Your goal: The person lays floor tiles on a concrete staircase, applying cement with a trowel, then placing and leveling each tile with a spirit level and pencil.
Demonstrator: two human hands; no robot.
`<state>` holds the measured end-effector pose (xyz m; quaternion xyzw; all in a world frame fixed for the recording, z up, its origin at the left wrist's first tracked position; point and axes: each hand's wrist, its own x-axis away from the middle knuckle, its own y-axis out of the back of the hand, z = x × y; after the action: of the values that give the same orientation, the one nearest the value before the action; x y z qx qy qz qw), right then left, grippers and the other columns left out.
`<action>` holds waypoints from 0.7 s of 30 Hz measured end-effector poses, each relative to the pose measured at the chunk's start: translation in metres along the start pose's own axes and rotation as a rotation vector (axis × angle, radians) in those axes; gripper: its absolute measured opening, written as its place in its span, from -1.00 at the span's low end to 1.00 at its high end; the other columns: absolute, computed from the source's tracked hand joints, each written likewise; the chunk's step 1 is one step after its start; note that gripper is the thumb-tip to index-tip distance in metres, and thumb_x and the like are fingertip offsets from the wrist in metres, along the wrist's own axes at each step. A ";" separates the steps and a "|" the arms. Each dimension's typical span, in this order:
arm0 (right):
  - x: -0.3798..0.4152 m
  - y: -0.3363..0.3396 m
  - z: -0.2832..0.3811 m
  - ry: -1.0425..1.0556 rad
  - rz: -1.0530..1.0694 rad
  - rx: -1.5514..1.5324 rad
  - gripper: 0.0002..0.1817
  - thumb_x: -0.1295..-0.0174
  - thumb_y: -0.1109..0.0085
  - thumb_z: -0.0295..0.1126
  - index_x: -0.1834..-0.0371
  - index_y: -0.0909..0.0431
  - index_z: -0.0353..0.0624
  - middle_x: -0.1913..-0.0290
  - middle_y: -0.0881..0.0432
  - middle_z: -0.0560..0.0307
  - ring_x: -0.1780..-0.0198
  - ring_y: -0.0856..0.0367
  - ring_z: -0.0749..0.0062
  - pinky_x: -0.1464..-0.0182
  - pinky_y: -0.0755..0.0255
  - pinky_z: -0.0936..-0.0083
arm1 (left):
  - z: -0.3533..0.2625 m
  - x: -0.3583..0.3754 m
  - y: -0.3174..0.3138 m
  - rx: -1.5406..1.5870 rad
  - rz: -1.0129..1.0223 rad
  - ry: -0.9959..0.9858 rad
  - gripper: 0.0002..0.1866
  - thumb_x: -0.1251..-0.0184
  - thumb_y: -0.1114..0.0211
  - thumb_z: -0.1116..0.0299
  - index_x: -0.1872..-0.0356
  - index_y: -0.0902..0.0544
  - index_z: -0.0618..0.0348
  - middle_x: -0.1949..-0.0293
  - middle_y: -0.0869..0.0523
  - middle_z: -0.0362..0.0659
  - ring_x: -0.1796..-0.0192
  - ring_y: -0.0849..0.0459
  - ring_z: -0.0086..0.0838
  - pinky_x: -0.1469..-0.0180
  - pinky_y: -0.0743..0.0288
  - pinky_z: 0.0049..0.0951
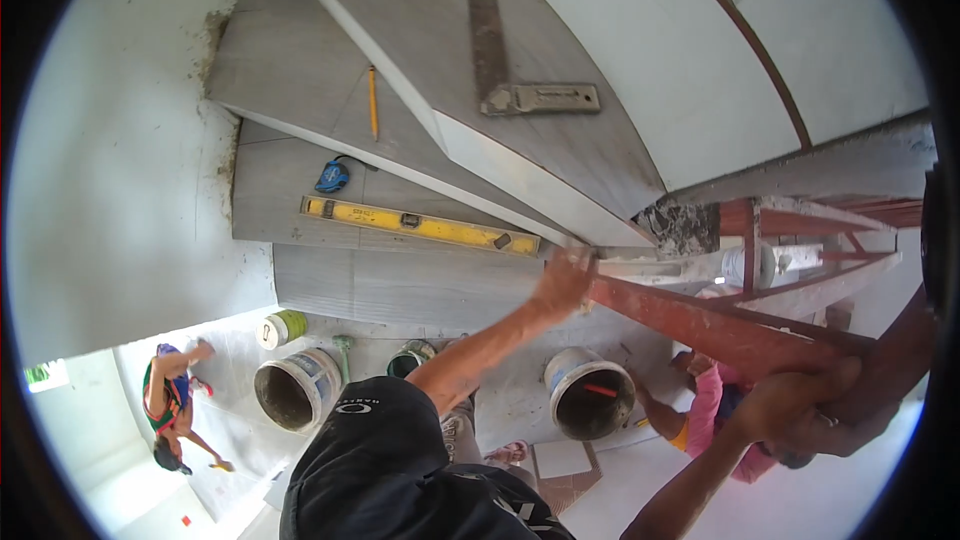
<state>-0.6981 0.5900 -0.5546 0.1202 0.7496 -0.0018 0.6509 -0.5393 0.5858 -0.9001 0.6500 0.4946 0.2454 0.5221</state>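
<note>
My left hand (566,282), smeared by motion, reaches to the narrow corner of the grey tiled steps, close to the end of the red-painted steel beam (690,320). My right hand (785,402) grips that beam lower down at the right. Another arm (895,365), in shadow, comes in from the right edge and overlaps it. Left of my left hand, a yellow spirit level (420,224) lies along a tread. Beyond it are a blue tape measure (333,176) and a yellow pencil (374,103). A worn metal try square (510,80) rests on the step above.
Below are two large buckets (298,390), a green-labelled tub (283,329) and a smaller pail (410,356). A person in pink sleeves (705,400) is under the beam. Another person (172,390) is at the lower left. A white wall (120,160) borders the steps.
</note>
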 end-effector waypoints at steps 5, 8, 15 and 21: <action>-0.004 -0.001 0.017 -0.085 0.100 -0.084 -0.34 -0.40 -0.14 -0.17 -0.33 -0.11 -0.42 -0.13 -0.37 -0.30 -0.09 -0.53 -0.06 -0.07 -0.52 0.10 | -0.001 0.066 0.018 0.652 0.104 0.138 -0.68 -0.18 -0.30 0.39 0.06 -0.63 0.30 -0.15 -0.56 0.12 -0.19 -0.54 -0.04 -0.29 -0.34 -0.11; -0.006 -0.006 0.015 0.010 -0.056 -0.130 -0.45 -0.43 -0.06 -0.16 -0.19 -0.23 -0.47 -0.03 -0.45 -0.29 -0.02 -0.57 -0.05 -0.04 -0.52 0.15 | 0.047 0.084 0.027 0.702 -0.068 0.601 -0.64 -0.30 -0.28 0.32 -0.03 -0.55 0.34 -0.14 -0.55 0.20 -0.22 -0.48 0.09 -0.34 -0.26 -0.07; -0.009 -0.001 0.037 -0.097 -0.001 -0.108 -0.43 -0.43 -0.08 -0.16 -0.22 -0.21 -0.45 -0.08 -0.43 -0.26 -0.06 -0.55 -0.05 -0.10 -0.48 0.14 | 0.158 -0.012 0.116 0.735 -1.076 0.824 -0.27 -0.56 0.06 0.07 -0.47 0.02 0.45 -0.51 0.09 0.29 -0.57 0.15 0.05 -0.53 0.19 -0.12; -0.003 0.000 0.034 -0.158 0.064 -0.079 -0.28 -0.38 -0.14 -0.10 -0.35 -0.11 -0.46 -0.20 -0.33 -0.38 -0.17 -0.49 -0.09 -0.17 -0.47 0.10 | 0.190 -0.087 0.112 0.969 -1.388 0.884 -0.18 -0.55 0.27 -0.12 -0.50 0.13 0.41 -0.54 0.16 0.19 -0.58 0.21 -0.05 -0.55 0.30 -0.24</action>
<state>-0.6646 0.5837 -0.5568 0.1178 0.6913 0.0391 0.7119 -0.3711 0.4284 -0.8433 0.2057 0.9703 -0.1274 -0.0089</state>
